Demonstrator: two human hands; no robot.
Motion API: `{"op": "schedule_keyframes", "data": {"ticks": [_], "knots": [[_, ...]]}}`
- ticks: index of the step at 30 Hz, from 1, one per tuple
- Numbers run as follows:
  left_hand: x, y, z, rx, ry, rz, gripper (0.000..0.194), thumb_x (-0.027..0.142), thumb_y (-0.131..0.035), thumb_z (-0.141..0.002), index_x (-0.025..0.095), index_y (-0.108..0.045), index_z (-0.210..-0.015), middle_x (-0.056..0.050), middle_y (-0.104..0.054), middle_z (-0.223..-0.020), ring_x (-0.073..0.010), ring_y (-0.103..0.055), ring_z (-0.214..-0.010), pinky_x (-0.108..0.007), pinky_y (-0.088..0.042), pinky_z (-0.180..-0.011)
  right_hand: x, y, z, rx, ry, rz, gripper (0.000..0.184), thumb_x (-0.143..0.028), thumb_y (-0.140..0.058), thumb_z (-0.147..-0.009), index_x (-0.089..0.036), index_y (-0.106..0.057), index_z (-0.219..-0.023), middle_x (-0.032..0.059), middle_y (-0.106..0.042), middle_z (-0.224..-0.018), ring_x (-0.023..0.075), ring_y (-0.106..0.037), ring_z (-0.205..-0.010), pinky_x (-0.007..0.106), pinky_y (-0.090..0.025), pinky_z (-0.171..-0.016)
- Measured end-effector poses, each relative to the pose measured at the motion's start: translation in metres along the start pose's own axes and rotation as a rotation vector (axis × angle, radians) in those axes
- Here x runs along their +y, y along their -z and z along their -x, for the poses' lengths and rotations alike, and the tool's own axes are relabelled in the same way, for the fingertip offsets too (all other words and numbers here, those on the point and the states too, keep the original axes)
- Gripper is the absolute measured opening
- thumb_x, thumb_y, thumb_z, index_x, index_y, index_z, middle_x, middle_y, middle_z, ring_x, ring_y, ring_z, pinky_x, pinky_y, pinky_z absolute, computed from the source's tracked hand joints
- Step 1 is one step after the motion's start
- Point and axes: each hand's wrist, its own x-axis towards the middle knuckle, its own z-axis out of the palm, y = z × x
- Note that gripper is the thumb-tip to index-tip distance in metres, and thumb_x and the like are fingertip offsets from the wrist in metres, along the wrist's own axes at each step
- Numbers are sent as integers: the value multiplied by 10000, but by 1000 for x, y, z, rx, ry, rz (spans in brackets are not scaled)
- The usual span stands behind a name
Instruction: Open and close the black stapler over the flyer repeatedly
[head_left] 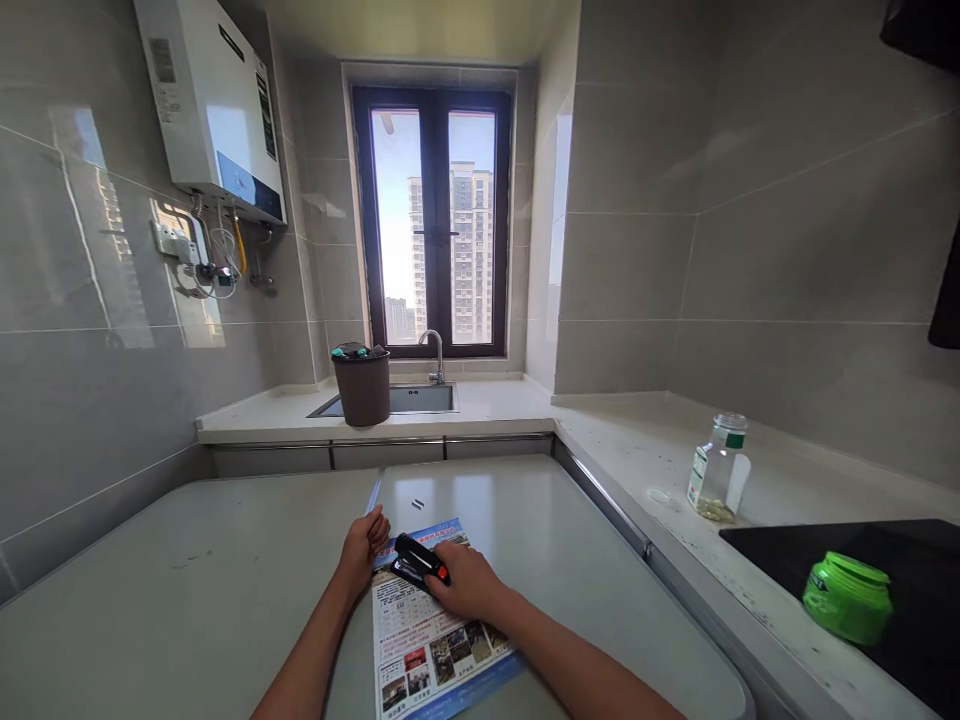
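Note:
A black stapler (420,562) with an orange-red patch at its rear is gripped in my right hand (469,582). It lies slanted over the upper part of a printed leaflet (405,625) with blue borders, text and small photos. My left hand (365,543) is closed, its fingers curled at the leaflet's upper left edge; whether paper is pinched inside them is hidden. Just beyond the leaflet, small strips of staples (418,503) rest on the pale glossy table (247,580).
A brown bucket (362,390) with things in it stands by the sink (424,400) under the window. On the right counter (600,425) are a clear glass jar (718,470) and a small clear disc (659,495). A green jar (847,598) sits on the black hob (922,570).

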Motion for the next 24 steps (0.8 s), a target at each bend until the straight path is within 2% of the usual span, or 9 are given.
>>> {"op": "schedule_keyframes", "data": {"ticks": [3, 5, 7, 10, 13, 15, 19, 21, 24], "knots": [[-11, -11, -1, -87, -49, -405, 594, 620, -556, -866, 222, -306, -502, 68, -249, -489, -94, -211, -470, -266, -206, -499, 24, 21, 8, -36, 21, -16, 182, -371, -638, -829, -200, -611, -883, 18, -647, -873, 164, -540, -779, 248, -305, -674], [-11, -20, 4, -200, -121, -626, 554, 625, -524, -886, 201, -416, -546, 41, -371, -534, -118, -330, -524, -268, -282, -552, 41, 33, 15, -52, 11, -47, 152, -339, -625, -830, -190, -606, -847, 3, -631, -820, 141, -511, -730, 237, -290, -649], [-8, -29, 11, -320, -196, -780, 433, 562, -529, -913, 184, -551, -704, 3, -534, -692, -158, -468, -664, -278, -368, -652, 53, 41, 22, -33, -26, -62, 147, -332, -609, -842, -185, -606, -843, -4, -621, -795, 129, -492, -697, 234, -273, -628], [-3, -37, 22, -445, -230, -959, 270, 463, -634, -869, 199, -617, -923, -38, -621, -957, -207, -551, -886, -311, -427, -811, 63, 44, 29, -5, -69, -48, 236, -416, -663, -823, -196, -624, -899, 5, -646, -849, 141, -513, -725, 236, -265, -629], [-5, -38, 27, -487, -195, -1057, 473, 382, -793, -724, 221, -596, -1124, -71, -618, -1139, -253, -562, -1034, -352, -441, -919, 64, 45, 30, 24, -53, -10, 247, -431, -683, -817, -214, -634, -925, 13, -670, -903, 165, -554, -788, 243, -278, -661], [-9, -36, 27, -516, -177, -1066, 521, 350, -778, -743, 234, -575, -1209, -91, -606, -1225, -272, -558, -1115, -378, -432, -983, 65, 49, 29, 40, -22, -2, 202, -387, -673, -831, -221, -641, -942, 17, -681, -944, 178, -576, -845, 247, -298, -695], [-15, -34, 24, -564, -201, -1060, 572, 321, -721, -804, 272, -537, -1343, -91, -581, -1329, -280, -531, -1219, -401, -394, -1070, 72, 61, 28, -18, 40, -13, 261, -385, -726, -798, -221, -658, -989, 24, -681, -990, 192, -586, -897, 253, -337, -740], [-15, -37, 24, -581, -255, -1095, 525, 348, -719, -813, 280, -581, -1315, -90, -588, -1309, -284, -534, -1203, -399, -404, -1056, 77, 64, 30, -35, 61, -27, 276, -378, -739, -788, -217, -662, -999, 24, -675, -990, 189, -583, -890, 253, -350, -745], [-13, -44, 26, -591, -305, -1153, 356, 388, -709, -826, 268, -670, -1159, -89, -605, -1239, -280, -548, -1146, -387, -426, -1010, 84, 65, 31, -37, 81, -78, 312, -361, -756, -774, -213, -670, -1035, 27, -671, -1016, 192, -583, -922, 257, -376, -782]]}}
